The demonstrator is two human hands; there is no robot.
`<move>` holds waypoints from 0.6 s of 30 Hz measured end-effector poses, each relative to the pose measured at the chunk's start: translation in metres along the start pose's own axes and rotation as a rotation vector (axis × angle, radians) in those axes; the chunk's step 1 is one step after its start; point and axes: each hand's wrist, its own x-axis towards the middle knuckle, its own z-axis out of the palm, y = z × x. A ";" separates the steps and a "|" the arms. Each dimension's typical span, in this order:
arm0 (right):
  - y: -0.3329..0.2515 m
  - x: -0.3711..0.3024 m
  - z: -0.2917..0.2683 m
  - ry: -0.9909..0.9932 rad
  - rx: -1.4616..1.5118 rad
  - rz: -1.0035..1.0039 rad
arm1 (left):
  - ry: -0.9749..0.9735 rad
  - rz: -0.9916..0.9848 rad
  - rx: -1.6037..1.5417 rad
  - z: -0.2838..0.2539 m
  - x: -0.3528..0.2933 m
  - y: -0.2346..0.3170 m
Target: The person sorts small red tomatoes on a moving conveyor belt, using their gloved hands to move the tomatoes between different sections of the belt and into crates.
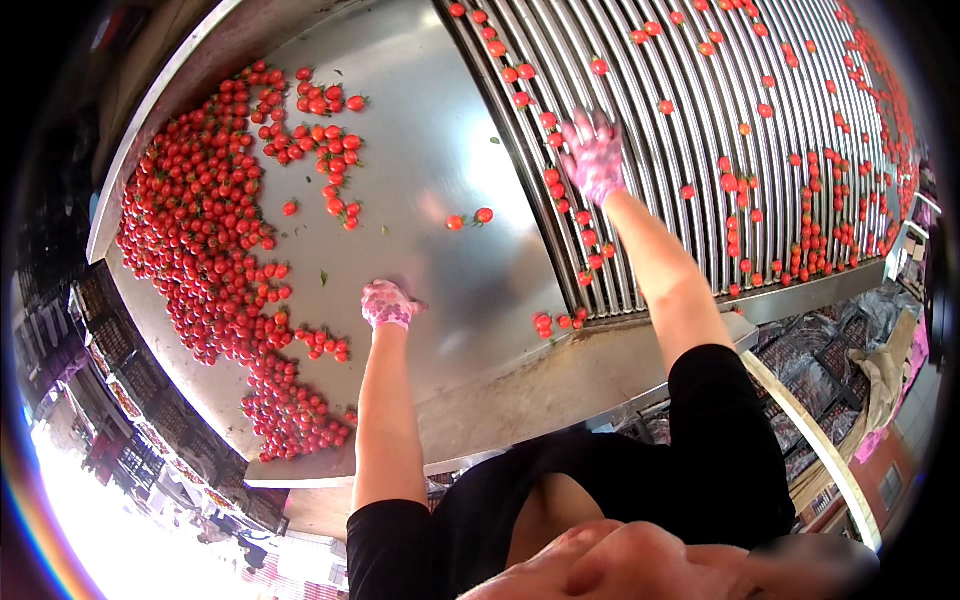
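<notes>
My left hand (389, 304), in a pink patterned glove, rests on the steel sorting table (440, 150) with its fingers curled; whether it holds anything I cannot tell. A heap of small red tomatoes (205, 240) lies to its left. My right hand (593, 153), gloved the same way, reaches out with fingers spread over the roller conveyor (700, 150), just above a line of tomatoes along the rollers' left edge. Two loose tomatoes (469, 218) sit on the plate between my hands.
Tomatoes are scattered across the rollers, thickest at the far right (840, 210). A few tomatoes (558, 321) lie at the conveyor's near corner. Dark stacked crates (820, 350) stand below the table on the right, more crates (110, 340) on the left.
</notes>
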 end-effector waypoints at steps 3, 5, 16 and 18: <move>-0.031 -0.076 0.005 -0.172 0.026 -0.035 | 0.007 0.010 0.017 -0.001 0.000 -0.003; -0.038 -0.137 0.028 -0.176 0.072 -0.084 | 0.025 0.023 0.030 0.000 0.005 0.005; 0.176 -0.200 0.014 -0.163 -0.321 0.753 | -0.034 0.090 0.069 0.001 0.015 -0.013; 0.249 -0.227 0.009 -0.035 0.236 1.172 | 0.031 0.035 0.058 0.001 0.002 0.006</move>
